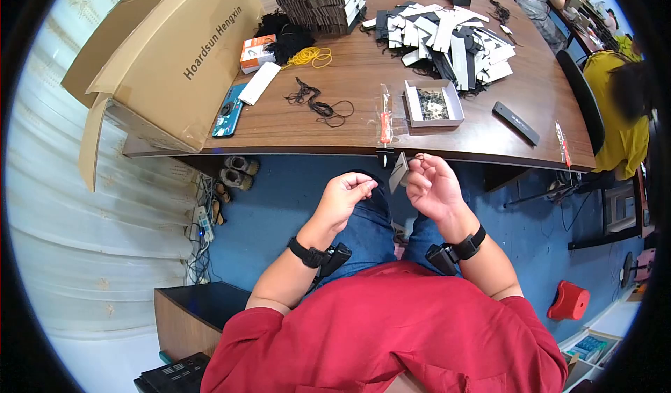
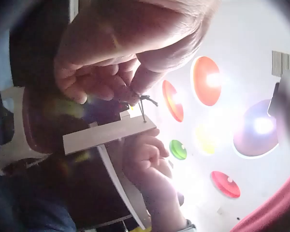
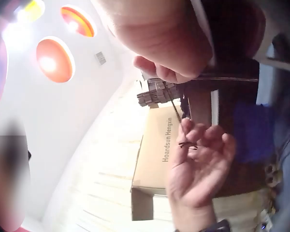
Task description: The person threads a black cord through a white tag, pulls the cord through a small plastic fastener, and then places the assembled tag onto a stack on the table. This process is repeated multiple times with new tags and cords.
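Observation:
My left hand (image 1: 347, 199) pinches a thin dark string (image 2: 142, 107) between thumb and fingertips. In the left wrist view the string passes through a hole near one end of a narrow white tag (image 2: 104, 134). My right hand (image 1: 435, 187) grips the tag near that end, with fingers curled. Both hands are raised over the lap, just short of the table's front edge, a small gap between them. In the right wrist view the string (image 3: 174, 108) stretches between the two hands, its dark ends showing at the left fingertips; the right fingertips are mostly hidden there.
On the table (image 1: 279, 131) lie a heap of black and white tags (image 1: 458, 44), a small open box of tiny parts (image 1: 434, 106), loose black strings (image 1: 318, 104) and a black bar (image 1: 516, 123). A large carton (image 1: 189, 57) stands left; another person (image 1: 608, 106) sits at right.

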Demonstrator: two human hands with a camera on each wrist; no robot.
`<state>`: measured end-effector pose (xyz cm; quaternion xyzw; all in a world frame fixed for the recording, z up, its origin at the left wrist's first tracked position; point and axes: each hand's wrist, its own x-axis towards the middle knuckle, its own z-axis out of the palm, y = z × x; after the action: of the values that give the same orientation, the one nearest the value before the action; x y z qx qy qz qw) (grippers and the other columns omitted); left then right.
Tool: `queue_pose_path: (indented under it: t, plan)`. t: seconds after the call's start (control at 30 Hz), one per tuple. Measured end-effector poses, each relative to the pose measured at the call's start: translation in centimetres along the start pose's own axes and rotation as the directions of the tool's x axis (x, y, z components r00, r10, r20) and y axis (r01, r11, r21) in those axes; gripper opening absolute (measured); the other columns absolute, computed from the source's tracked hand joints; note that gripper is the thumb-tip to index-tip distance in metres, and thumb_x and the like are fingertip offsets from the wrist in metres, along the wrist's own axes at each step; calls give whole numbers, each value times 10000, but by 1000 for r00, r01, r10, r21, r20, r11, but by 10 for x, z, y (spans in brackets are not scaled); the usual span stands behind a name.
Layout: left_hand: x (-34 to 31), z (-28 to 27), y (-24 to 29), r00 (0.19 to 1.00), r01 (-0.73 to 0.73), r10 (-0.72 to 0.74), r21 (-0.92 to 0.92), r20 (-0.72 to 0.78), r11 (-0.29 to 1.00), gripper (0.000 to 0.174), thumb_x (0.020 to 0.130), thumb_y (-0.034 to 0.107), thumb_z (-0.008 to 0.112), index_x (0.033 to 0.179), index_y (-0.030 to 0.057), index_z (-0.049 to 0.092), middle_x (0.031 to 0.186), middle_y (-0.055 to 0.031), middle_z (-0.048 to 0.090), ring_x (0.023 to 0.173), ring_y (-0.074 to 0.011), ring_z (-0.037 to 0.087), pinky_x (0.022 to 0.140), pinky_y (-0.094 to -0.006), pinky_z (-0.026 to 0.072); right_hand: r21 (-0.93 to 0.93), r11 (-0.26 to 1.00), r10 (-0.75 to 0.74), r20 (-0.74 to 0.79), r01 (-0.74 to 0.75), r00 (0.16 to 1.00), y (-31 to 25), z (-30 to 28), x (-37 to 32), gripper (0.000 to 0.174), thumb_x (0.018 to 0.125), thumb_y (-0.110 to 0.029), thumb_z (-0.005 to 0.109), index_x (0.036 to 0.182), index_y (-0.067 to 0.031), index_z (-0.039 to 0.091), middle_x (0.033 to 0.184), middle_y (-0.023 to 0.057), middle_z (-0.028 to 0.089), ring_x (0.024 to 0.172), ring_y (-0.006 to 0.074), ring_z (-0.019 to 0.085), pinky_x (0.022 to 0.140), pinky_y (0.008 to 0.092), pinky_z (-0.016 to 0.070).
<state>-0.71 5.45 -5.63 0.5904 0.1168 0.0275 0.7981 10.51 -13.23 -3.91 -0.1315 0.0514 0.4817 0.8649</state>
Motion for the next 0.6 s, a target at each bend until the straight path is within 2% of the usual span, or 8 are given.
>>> queue_pose_path:
  t: [0.1,0.13,0.23,0.27,0.33,0.5,0.53,0.6]
  plan:
    - [1,8,5,998,61,-66,-192,-21,980,100,869,103,629,921,18,632,820,-23,630,732,-88,568,712,-231,478,-207,963,-188,-61,172,980,-1,-3,-8,148,883,-182,538,896,-52,607,812,6,585,527,84,391,473,218,320]
    - [1,9,6,996,75,-84,-235,-30,969,99,883,106,608,943,28,620,823,-31,618,758,-120,584,749,-267,496,-164,975,-161,-38,153,986,-6,-4,-13,146,883,-178,538,897,-51,608,838,4,588,551,82,402,490,215,325]
    - [2,14,9,984,161,-92,-541,153,825,118,907,116,564,968,27,611,840,-41,610,789,-159,594,801,-332,506,-66,996,-62,79,68,995,-11,-7,-25,153,886,-180,534,904,-46,604,873,7,591,555,84,408,497,218,328]
    - [1,18,12,981,177,-93,-583,171,793,125,914,121,549,972,29,610,841,-40,604,801,-169,593,819,-352,502,-79,993,-74,128,84,989,-10,-6,-29,154,886,-185,529,920,-56,604,916,9,592,553,82,411,506,218,335]
    - [-2,31,24,974,209,-93,-660,207,722,142,928,133,519,980,33,606,842,-40,593,825,-190,592,856,-393,493,37,996,-82,195,76,977,-6,-11,-34,157,886,-192,526,929,-63,604,934,10,591,556,80,417,512,221,343]
    - [2,40,24,941,290,-41,-737,337,610,142,935,149,504,990,58,598,828,-27,566,918,-222,594,880,-399,475,183,983,-90,313,32,946,-1,-16,-36,155,888,-192,517,955,-87,609,954,-1,596,548,71,429,516,219,340]
    - [4,41,23,931,311,-31,-743,364,593,139,935,151,504,991,64,597,823,-25,561,923,-225,592,876,-395,476,212,977,-59,309,-9,949,-3,-13,-37,130,898,-198,514,937,-104,595,833,-34,570,511,65,408,508,216,330]
    - [5,48,22,934,297,-20,-746,356,597,138,934,153,507,988,65,600,828,-24,563,889,-213,585,831,-377,483,176,980,23,370,-94,929,-7,-16,-34,112,905,-204,513,917,-113,578,738,-51,515,483,63,384,495,214,318]
